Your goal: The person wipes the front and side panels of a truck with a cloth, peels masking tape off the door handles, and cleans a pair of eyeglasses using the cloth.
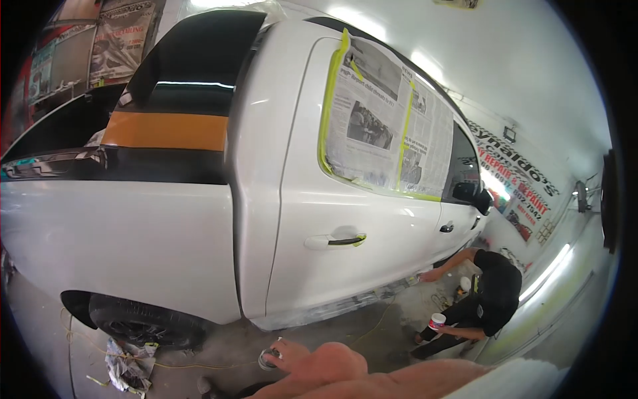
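At the lower middle, my right hand [287,356] is closed around a small round grey tool, which looks like a sander [268,360]. A thin yellow hose or cord [206,366] runs over the floor towards it from the left. The tool is held low, apart from the white pickup truck [345,272]. Nearest to it are the truck's lower door edge and the plastic sheeting [312,318] along the sill. My bent arm crosses the bottom of the view. My left hand is not in view.
Newspaper [379,123] edged with yellow-green tape covers the rear side window. At the right, a co-worker [495,292] in black bends by the truck, holding a white tub [436,321]. Crumpled plastic [129,367] lies beside the rear wheel [146,322].
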Motion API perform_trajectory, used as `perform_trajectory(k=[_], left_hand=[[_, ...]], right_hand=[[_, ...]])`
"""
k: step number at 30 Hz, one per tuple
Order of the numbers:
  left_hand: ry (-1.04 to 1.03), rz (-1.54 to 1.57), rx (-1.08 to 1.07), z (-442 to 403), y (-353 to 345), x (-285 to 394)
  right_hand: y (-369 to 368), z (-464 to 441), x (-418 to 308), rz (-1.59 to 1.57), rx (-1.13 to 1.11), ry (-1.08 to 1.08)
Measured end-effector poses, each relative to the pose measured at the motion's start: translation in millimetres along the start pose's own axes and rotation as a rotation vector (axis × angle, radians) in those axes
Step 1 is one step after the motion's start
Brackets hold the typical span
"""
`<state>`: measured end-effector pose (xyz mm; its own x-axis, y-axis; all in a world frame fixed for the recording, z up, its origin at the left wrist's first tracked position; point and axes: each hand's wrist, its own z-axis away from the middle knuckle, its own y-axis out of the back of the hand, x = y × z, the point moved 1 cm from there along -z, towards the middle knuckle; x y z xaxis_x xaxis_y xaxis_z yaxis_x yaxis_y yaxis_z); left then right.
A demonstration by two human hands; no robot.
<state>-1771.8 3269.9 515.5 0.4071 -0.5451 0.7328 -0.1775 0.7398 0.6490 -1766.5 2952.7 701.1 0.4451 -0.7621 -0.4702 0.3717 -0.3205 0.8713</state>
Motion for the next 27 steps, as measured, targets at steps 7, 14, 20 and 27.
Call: perform_trajectory(k=[7, 14, 20, 27], left_hand=[[-0.116, 0.035, -0.139, -61.8, 30.2, -30.0], [-0.174, 0.046, -0.242, -89.5, 48.9, -55.0], [-0.195, 0.06, -0.298, -95.6, 56.3, -72.4], [-0.23, 0.052, -0.333, -97.6, 61.4, -78.4]], right_hand=[[-40.0, -54.6, -96.4, -0.054, 0.016, 0.025], [-51.2, -84.7, -174.9, -0.114, 0.057, 0.039], [-39.1, -102.8, -233.7, -0.038, 0.141, 0.006], [-42.8, -117.3, -240.0, -0.052, 0.134, 0.043]])
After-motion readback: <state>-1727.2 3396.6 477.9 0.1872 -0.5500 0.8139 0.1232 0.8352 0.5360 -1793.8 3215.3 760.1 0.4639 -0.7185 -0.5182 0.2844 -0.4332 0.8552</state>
